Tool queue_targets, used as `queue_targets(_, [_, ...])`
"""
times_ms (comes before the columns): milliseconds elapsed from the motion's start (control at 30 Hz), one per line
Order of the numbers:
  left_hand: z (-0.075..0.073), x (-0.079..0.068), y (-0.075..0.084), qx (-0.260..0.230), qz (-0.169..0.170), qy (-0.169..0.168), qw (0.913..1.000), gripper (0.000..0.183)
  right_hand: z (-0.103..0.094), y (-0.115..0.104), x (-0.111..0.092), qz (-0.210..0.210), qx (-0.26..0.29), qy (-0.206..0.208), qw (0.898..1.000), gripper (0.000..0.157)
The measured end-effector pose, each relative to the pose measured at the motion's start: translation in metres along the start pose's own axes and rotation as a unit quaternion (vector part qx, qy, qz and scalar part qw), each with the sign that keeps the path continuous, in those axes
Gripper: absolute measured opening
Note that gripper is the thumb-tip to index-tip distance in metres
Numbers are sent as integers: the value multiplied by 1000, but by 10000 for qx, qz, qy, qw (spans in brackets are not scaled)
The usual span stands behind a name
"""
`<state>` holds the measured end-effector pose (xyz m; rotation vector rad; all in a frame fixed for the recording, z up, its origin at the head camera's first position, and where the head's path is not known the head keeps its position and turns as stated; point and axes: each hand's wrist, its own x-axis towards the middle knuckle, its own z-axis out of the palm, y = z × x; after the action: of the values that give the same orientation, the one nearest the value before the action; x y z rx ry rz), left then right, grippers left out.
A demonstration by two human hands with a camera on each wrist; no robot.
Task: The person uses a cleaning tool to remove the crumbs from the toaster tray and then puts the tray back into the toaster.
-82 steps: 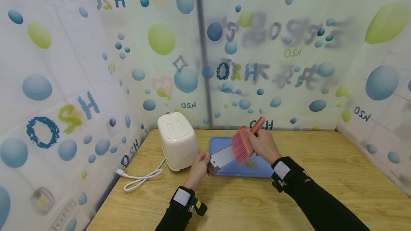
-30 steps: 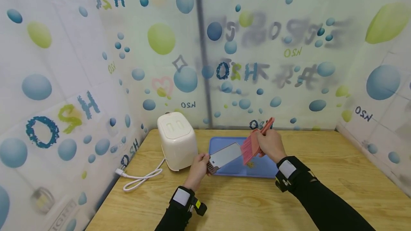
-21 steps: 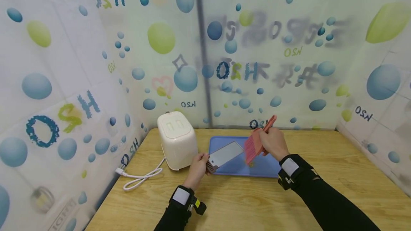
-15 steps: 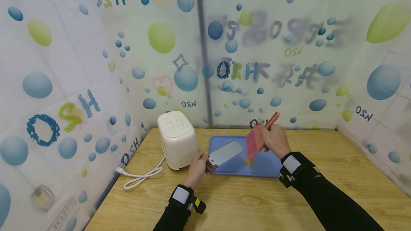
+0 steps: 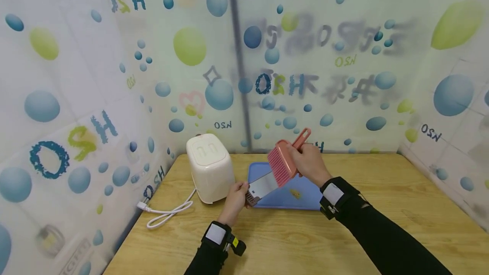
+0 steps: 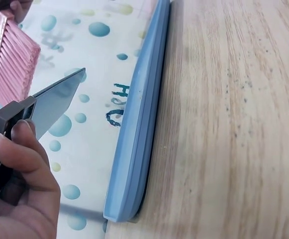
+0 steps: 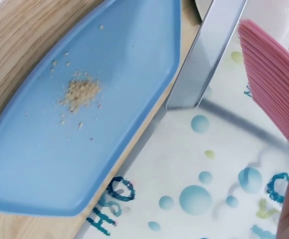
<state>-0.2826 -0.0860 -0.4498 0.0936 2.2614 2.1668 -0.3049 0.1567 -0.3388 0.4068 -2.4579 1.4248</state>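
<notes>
My left hand (image 5: 234, 203) grips the dark handle of a flat metal crumb tray (image 5: 263, 186), tilted above the blue tray (image 5: 311, 196). My right hand (image 5: 311, 164) holds a pink brush (image 5: 282, 162) by its head, the handle pointing up and back. In the head view the bristles overlap the metal tray's far end; in the right wrist view these bristles (image 7: 268, 74) stand apart from the metal tray (image 7: 204, 55). A small pile of tan crumbs (image 7: 82, 93) lies in the blue tray, with loose specks around it.
A white toaster (image 5: 212, 173) stands left of the blue tray, close to my left hand. Its white cord (image 5: 168, 213) lies looped on the wooden table (image 5: 282, 241), the plug toward the left edge. Patterned curtain walls (image 5: 324, 96) enclose the table's back and sides.
The brush has swung right, down over the crumbs, and then back up and left over the metal crumb tray's end. My left hand and the crumb tray have hardly moved.
</notes>
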Motion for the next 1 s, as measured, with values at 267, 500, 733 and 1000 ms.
queue_targets(267, [3, -1, 1, -116, 38, -39, 9999, 34, 19, -12, -7, -135, 191, -473, 9986, 40])
queue_targets(500, [6, -2, 3, -131, 88, -38, 9999, 34, 33, -19, -13, -276, 111, -826, 9961, 38])
queue_targets(733, [5, -3, 3, -108, 146, -143, 9997, 34, 43, -16, -18, -219, 238, -1016, 9943, 33])
queue_targets(1000, [3, -6, 3, -184, 169, -172, 9995, 33, 48, -14, -19, -214, 513, -1116, 9922, 33])
